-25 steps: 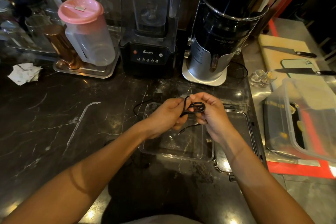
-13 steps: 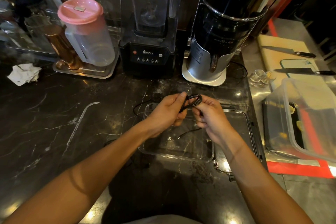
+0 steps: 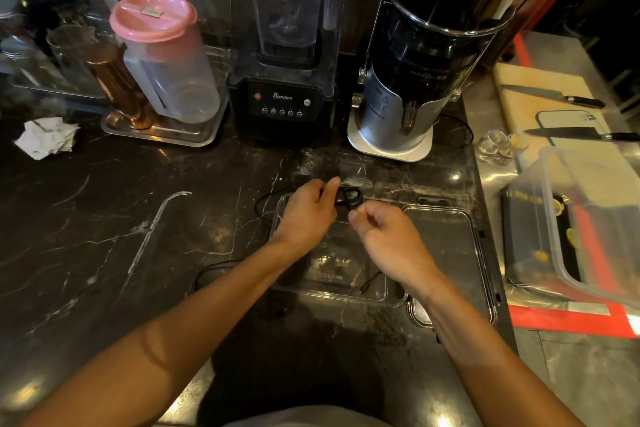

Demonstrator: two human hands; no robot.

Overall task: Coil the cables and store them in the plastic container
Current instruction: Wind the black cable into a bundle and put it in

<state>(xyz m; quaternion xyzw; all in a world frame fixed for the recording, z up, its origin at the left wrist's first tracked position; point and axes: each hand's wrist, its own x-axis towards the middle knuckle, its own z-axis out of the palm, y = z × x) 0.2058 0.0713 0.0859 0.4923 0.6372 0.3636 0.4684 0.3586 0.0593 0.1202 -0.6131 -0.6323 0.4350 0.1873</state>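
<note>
Cable [image 3: 349, 197] — thin, black, small coil — pinched in left hand [image 3: 306, 215].

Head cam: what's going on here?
A person is coiling a thin black cable over a clear plastic container on a dark marble counter. The left hand pinches the small coil; the right hand is closed right beside it, apparently on the cable. A loose tail trails into the container, so nothing is stowed yet. The container's lid lies to the right.
</note>
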